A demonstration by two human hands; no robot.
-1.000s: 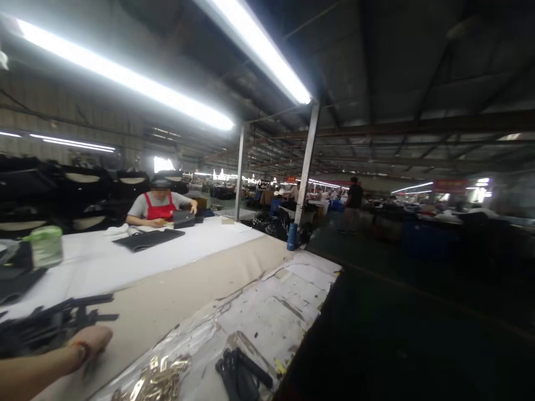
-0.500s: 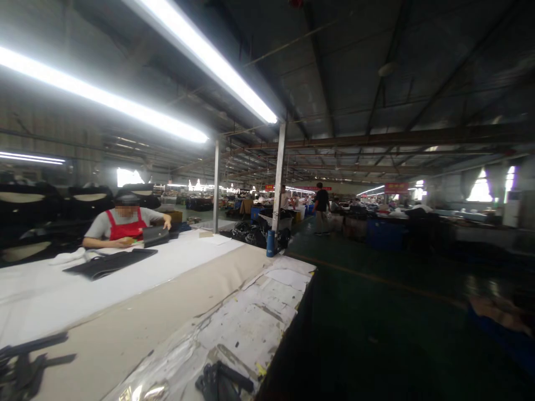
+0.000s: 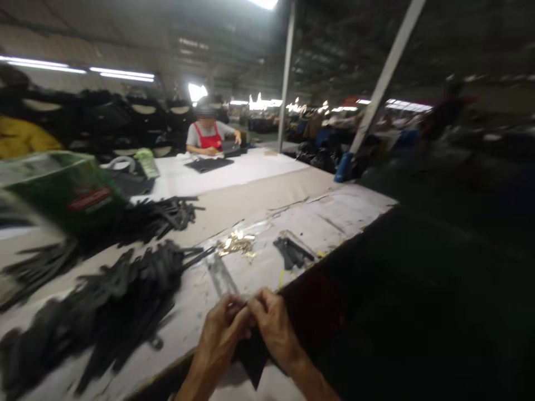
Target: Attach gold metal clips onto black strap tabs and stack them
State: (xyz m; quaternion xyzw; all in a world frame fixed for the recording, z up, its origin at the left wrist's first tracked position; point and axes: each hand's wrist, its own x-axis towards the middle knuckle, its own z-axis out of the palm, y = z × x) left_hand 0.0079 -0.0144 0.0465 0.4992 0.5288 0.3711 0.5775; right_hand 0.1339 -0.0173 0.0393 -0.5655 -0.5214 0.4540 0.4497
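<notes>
Held piece: small black strap piece (image 3: pixel 252 356), pointed at its lower end, at the near edge of the tabletop (image 3: pixel 267 200), directly below the camera.
Left hand (image 3: pixel 220 334): fingers closed on the upper end of the strap piece, pinching it.
Right hand (image 3: pixel 273 328): fingers closed on the same end, touching the left hand; what sits between the fingertips too blurred to tell.
Change: half a second ago no hands in view and the view high over the hall; one second ago only the left hand, far left, beside black strips. Now view low and both hands together on one piece, so probably work on a single piece in hand, not sorting.
Close by: flat clear ruler-like strip (image 3: pixel 221 278) just beyond the hands; pile of small brass fittings (image 3: pixel 236 244) and short black bundle (image 3: pixel 292 253) further out.
Left side: big heap of black straps (image 3: pixel 104 301); second heap (image 3: pixel 159 214) behind; green box (image 3: pixel 62 189), blurred.
Far end: another person in red apron (image 3: pixel 207 136), own hands on dark material.
</notes>
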